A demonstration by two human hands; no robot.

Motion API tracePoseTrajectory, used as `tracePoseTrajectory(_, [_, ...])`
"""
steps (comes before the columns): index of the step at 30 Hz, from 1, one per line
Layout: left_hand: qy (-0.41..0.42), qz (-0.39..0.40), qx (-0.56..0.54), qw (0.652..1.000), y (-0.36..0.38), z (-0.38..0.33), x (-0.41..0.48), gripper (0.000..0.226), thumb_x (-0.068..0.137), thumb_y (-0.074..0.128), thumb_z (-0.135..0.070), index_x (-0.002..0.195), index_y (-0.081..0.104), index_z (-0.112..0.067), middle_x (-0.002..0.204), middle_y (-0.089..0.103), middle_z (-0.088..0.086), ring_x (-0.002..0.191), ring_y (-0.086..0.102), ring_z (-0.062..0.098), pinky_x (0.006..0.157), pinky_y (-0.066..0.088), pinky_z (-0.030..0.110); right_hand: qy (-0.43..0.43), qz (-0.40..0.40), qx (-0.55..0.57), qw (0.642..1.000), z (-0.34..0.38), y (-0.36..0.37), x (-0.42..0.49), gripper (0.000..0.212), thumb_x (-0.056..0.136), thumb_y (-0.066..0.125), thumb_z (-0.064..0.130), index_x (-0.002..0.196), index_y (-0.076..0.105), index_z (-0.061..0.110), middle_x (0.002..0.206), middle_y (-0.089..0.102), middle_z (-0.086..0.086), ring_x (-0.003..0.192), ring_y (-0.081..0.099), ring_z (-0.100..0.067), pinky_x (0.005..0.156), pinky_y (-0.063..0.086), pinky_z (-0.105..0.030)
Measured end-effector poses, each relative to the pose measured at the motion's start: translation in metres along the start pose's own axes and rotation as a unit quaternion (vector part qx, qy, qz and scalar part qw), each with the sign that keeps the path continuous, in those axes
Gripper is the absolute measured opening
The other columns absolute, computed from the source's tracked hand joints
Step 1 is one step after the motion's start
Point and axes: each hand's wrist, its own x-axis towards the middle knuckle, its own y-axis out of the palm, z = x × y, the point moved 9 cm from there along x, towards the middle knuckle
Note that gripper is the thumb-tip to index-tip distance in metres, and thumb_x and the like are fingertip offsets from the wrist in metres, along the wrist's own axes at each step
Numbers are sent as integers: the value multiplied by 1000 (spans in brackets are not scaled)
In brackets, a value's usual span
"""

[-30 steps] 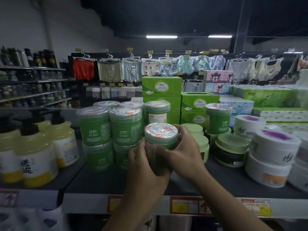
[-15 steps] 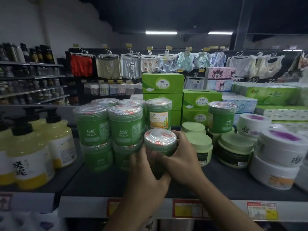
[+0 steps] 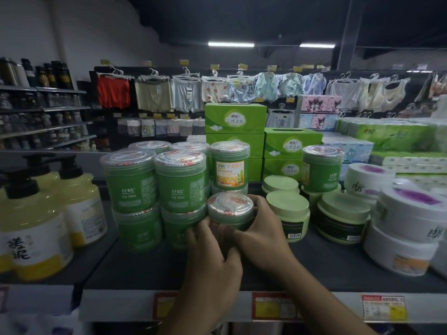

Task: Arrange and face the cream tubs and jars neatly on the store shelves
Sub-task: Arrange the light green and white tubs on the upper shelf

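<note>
Dark shelf (image 3: 314, 264) carries everything, price tags along its front lip. Left end: yellow pump bottles (image 3: 33, 228). Centre-left: green jars stacked two high (image 3: 131, 182), front labels reading 500ml, one orange-label jar (image 3: 229, 169) behind on the top tier. Right: pale green tubs (image 3: 289, 215), then white tubs with purple lids (image 3: 408, 213) stacked two high. Green tissue boxes (image 3: 235, 122) behind. Held jar (image 3: 231, 209) sits front centre, just beside the lower stack (clear lid up, label side hidden by the hands); looks to be resting on the shelf, base not visible. Left hand (image 3: 212, 259) and right hand (image 3: 261, 233) both have fingers wrapped closed around its body.
</note>
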Motion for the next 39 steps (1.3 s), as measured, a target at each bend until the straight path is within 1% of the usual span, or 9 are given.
tracePoseTrajectory(6, [-3,-1,-15,1000,0,1,0,56,87,71,-11,133,44,-29,130,42,-5,124,54,14,112,46,43,-6,0,-10,1000,0,2,1,75,70,97,25,132,56,27,120,71,16,106,68,8,86,54,-10])
tracePoseTrajectory(15, [21,-9,-21,1000,-3,-4,-1,65,88,72,-10,142,40,-29,136,40,-4,129,50,14,115,43,43,15,15,-8,1000,4,2,-1,79,69,97,22,135,54,29,121,70,17,109,68,8,89,56,-14])
tracePoseTrajectory(17, [46,-23,-21,998,-6,-10,-2,64,88,72,-10,139,40,-30,135,38,-5,129,49,14,114,44,41,19,14,-2,1000,10,-2,-2,81,69,97,20,134,50,33,115,68,26,104,65,18,85,54,-8])
tracePoseTrajectory(21, [137,-89,-41,986,-19,-38,-9,51,89,72,-8,124,44,-34,125,41,-6,115,52,8,98,49,24,28,-3,12,1000,22,-14,-7,73,77,95,21,125,45,42,93,67,41,93,60,28,74,48,-1])
tracePoseTrajectory(23, [182,-98,-52,977,-20,-53,-9,46,91,72,-8,122,47,-31,124,44,-6,114,57,12,96,51,27,23,-16,24,999,30,-21,-8,63,83,91,21,130,52,35,99,68,33,92,61,28,76,50,-2])
tracePoseTrajectory(26, [222,-51,-56,972,-8,-72,-2,48,86,76,-5,118,50,-30,121,46,-10,114,58,10,95,52,30,7,-60,29,998,43,-39,-5,65,85,88,37,142,58,26,126,69,11,110,66,9,97,59,-25])
tracePoseTrajectory(29, [251,-19,-31,967,8,-90,10,50,83,79,-12,118,50,-31,117,46,-13,111,56,10,93,50,29,-2,-109,27,994,50,-65,-1,67,76,80,55,135,63,30,127,72,8,120,68,-2,103,59,-43])
tracePoseTrajectory(35, [208,94,-55,972,65,-115,49,52,86,79,-28,126,46,-35,130,51,-8,110,58,3,94,56,33,-1,-181,-32,983,40,-119,4,63,90,73,37,150,56,23,146,62,8,137,56,-6,116,48,-45])
tracePoseTrajectory(39, [171,125,-40,977,101,-129,75,62,86,80,-37,136,44,-32,135,50,-6,116,57,8,101,54,37,32,-186,-31,982,22,-147,12,61,98,73,23,154,49,22,134,52,17,132,50,-5,118,44,-40])
